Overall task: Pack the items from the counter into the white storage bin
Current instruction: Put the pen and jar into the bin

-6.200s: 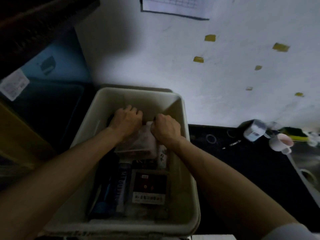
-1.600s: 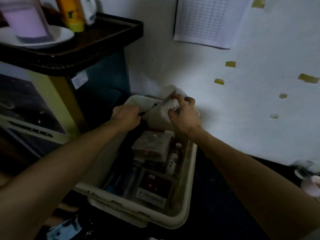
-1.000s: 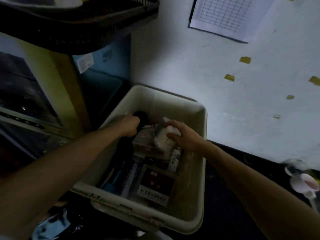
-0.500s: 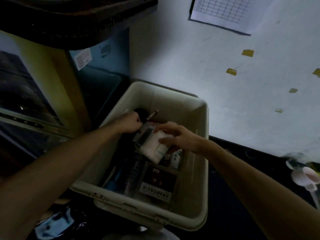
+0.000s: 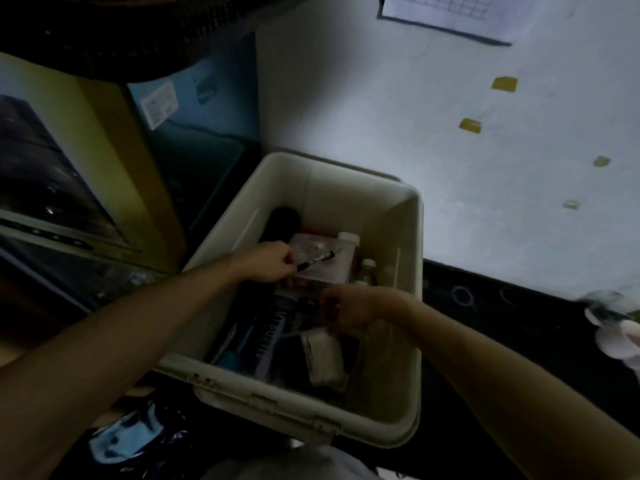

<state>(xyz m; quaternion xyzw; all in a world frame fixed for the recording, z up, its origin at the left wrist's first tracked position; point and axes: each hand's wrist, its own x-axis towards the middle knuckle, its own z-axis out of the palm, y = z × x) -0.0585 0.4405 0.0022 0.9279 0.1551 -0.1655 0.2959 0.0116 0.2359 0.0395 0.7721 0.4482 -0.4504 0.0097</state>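
Bin: white rectangular plastic storage bin [image 5: 294, 407], part-filled.
Packet: soft white wrapped packet [image 5: 323, 356], inside bin, near end.
Right hand: right hand [image 5: 353, 308], inside bin, fingers curled onto packet's top; blurred.
Left hand: left hand [image 5: 268, 266], above bin's left side, fingers clamped on slim black-and-silver pen [image 5: 318, 260].
Far end: clear plastic box [image 5: 329, 276], under pen.

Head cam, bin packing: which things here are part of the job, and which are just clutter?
Job:
- white storage bin
- pen, held in the left hand
- white packet, gripped by the right hand
- clear box and small bottle, already inside

Lying about:
- wall chart
- yellow tape bits
- blue bag
- yellow cupboard
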